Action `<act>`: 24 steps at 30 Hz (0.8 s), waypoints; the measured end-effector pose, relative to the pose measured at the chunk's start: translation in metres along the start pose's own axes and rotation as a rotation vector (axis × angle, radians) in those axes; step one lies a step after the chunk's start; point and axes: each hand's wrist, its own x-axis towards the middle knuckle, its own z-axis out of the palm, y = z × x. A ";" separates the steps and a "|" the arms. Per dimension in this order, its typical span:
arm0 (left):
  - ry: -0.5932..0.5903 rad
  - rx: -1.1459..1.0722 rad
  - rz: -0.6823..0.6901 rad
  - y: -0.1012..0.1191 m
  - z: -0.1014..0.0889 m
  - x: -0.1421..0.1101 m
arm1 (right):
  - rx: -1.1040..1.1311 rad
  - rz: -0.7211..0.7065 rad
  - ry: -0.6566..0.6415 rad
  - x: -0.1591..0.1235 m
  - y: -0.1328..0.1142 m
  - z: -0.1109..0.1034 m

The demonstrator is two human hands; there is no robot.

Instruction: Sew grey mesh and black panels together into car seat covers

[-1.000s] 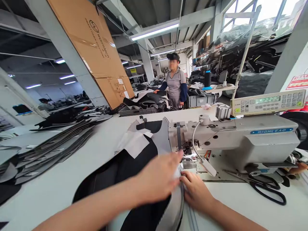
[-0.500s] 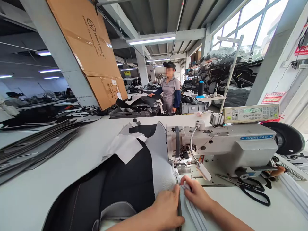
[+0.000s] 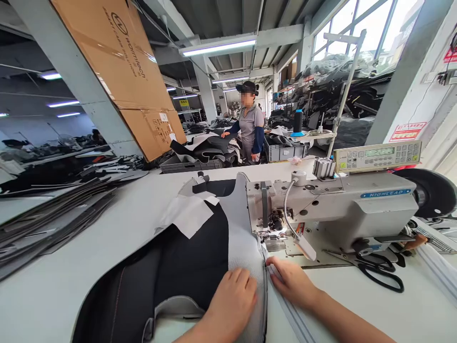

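A black and grey fabric cover [image 3: 191, 267] lies on the sewing table, its right edge running under the head of the sewing machine [image 3: 321, 209]. My left hand [image 3: 232, 300] rests on the grey mesh part near that edge, its fingers curled down onto the fabric. Just right of the edge, my right hand [image 3: 294, 281] has thumb and forefinger closed at the white zipper tape [image 3: 291, 314], which trails toward me. The tape's upper end runs along the cover's edge toward the presser foot. A white fabric flap [image 3: 191, 216] lies across the cover's upper part.
Black-handled scissors [image 3: 378, 274] lie right of my right hand, by the machine bed. Stacked dark fabric pieces [image 3: 57, 224] fill the table's left side. More white tape [image 3: 439, 269] lies far right. Behind the table, a co-worker [image 3: 250, 124] stands beside grey crates [image 3: 285, 151].
My left hand has moved left and off the edge onto the mesh, its fingers now curled. My right hand stays near the tape. The view has shifted slightly.
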 end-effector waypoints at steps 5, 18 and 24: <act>-0.181 -0.057 0.043 0.041 0.010 0.005 | -0.118 0.004 -0.026 0.005 0.002 0.008; -0.312 -0.060 -0.159 0.038 -0.003 0.040 | -0.106 0.096 0.035 -0.002 0.007 -0.002; -0.329 -0.100 -0.142 0.029 -0.005 0.033 | -0.104 -0.248 -0.125 -0.006 0.008 -0.002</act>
